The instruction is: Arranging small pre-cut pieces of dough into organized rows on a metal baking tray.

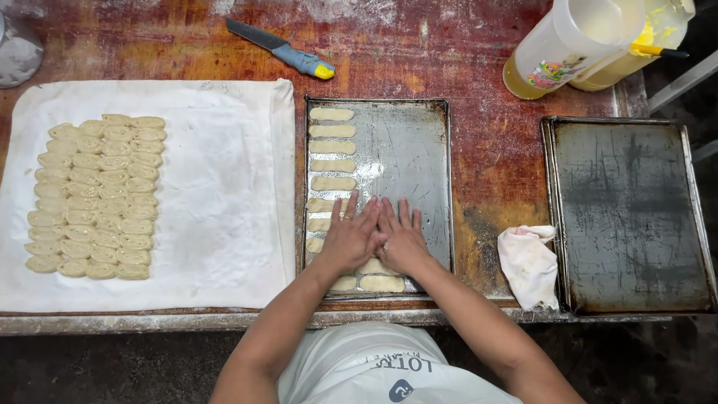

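My left hand [348, 236] and my right hand [401, 238] lie side by side, palms down with fingers spread, on the middle metal baking tray [419, 161]. They press on dough that is mostly hidden beneath them. A column of flattened oblong dough pieces [332, 148] runs down the tray's left side, and two more pieces [381, 283] lie near its front edge by my wrists. On the white cloth [224, 194] to the left sit several rows of small rolled dough pieces [97, 196].
A second, bare metal tray [628, 213] stands at the right, with a crumpled white rag [529, 263] beside it. A knife with a blue and yellow handle [283, 49] lies at the back. A plastic jug of yellow oil [576, 41] stands back right.
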